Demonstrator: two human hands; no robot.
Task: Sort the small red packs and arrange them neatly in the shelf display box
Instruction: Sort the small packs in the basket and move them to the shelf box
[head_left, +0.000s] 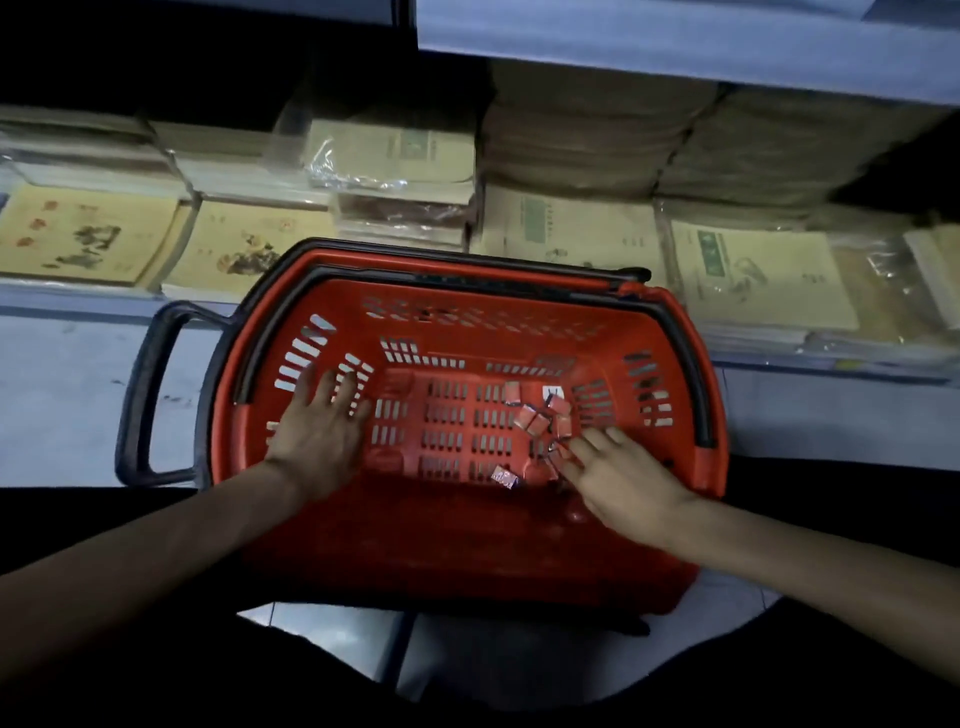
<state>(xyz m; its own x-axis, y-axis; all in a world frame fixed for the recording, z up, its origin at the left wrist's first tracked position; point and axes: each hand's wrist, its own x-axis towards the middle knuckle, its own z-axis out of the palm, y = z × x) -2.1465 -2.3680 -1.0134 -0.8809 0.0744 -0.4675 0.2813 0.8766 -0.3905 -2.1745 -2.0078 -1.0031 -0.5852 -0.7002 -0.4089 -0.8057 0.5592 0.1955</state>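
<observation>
Black pull handle (140, 395) juts out farthest left, well outside the left hand (317, 436). That hand's grip is open, with fingers spread flat against the inner left wall of the red shopping basket (467, 545). Small red packs (543, 418) lie heaped on the basket floor just beyond the right hand (623, 483) — its grip also open, straight fingers reaching the heap's near edge. One stray pack (505, 477) lies just left of that grip. Stacked notebooks (753, 270) line the shelf beyond both hands.
</observation>
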